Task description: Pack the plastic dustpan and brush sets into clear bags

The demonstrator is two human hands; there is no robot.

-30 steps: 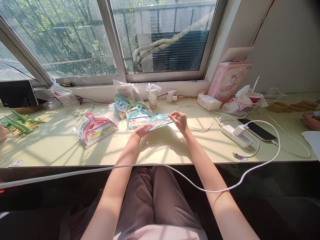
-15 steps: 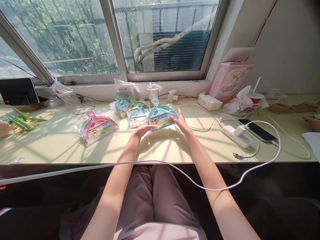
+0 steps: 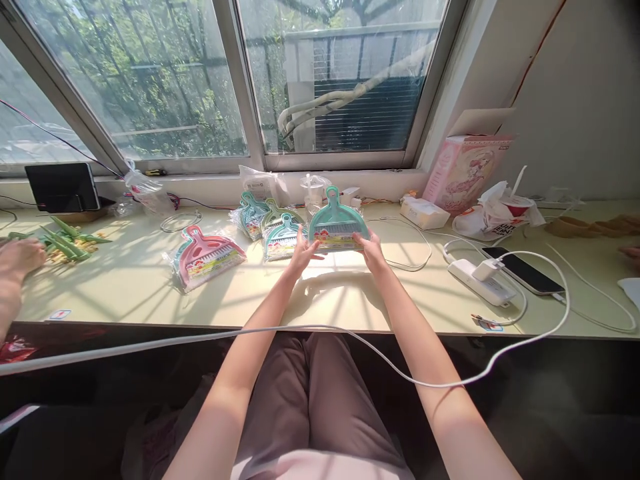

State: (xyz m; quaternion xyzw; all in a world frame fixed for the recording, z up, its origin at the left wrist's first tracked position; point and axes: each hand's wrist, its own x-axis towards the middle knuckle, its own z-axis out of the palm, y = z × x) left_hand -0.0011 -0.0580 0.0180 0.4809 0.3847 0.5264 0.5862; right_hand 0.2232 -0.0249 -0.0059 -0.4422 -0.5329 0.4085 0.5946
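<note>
A teal dustpan and brush set (image 3: 337, 223) in clear wrap is held up just above the table, its handle pointing away from me. My left hand (image 3: 304, 252) grips its left lower corner, and my right hand (image 3: 371, 248) has the right one. Left of it lies another wrapped teal set (image 3: 284, 237), close to my left fingers. Behind that are a green set (image 3: 273, 210) and a further blue-teal set (image 3: 251, 217), partly overlapped. A wrapped pink dustpan and brush set (image 3: 205, 257) lies apart, farther left.
A white cable (image 3: 360, 345) loops across in front of my forearms. To the right are a power strip (image 3: 481, 283), a phone (image 3: 523, 270), a tissue pack (image 3: 424, 212) and a pink box (image 3: 467, 170). Another person's hand (image 3: 20, 259) is at far left beside green leaves (image 3: 67, 243).
Both hands have lifted the teal set slightly and tilted it more upright, moving it a little right. The view has shifted, and the other person's hand at left shows more.
</note>
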